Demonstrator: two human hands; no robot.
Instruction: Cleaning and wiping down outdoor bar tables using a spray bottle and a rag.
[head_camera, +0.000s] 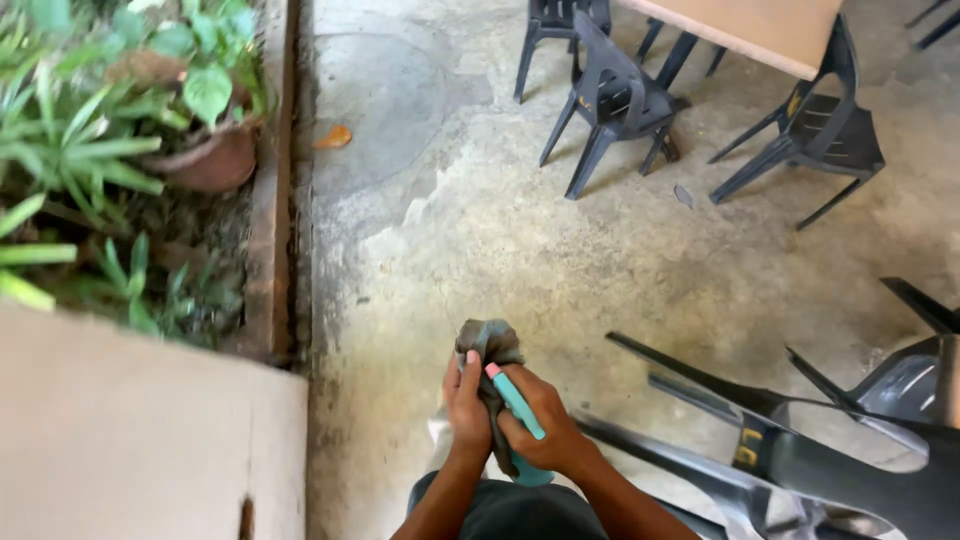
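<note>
Head view: looking down at a stained concrete floor (520, 250), both hands low in centre.
Left hand (466, 405): fingers closed around a bunched grey cloth (490, 345), which sticks up above the fist.
Right hand (545, 430): fingers wrapped tight on a teal spray bottle (520, 408) (pink tip at its upper end), pressed against the cloth.
Where the things are: cloth and bottle touch, held together between the two hands, above the person's lap.
Step in hand: looks like readying cloth and bottle, hands not on any surface.
Next move calls for: separating bottle from cloth, one per hand, is my guess.
Nearby: tipped black plastic chair (800, 450) just right of the hands.
Far side: upright dark chairs (615, 95) by a tan worktop (770, 30).
Left edge: clay pot (215, 160) among green plants (70, 130), behind a brick kerb (270, 200).
</note>
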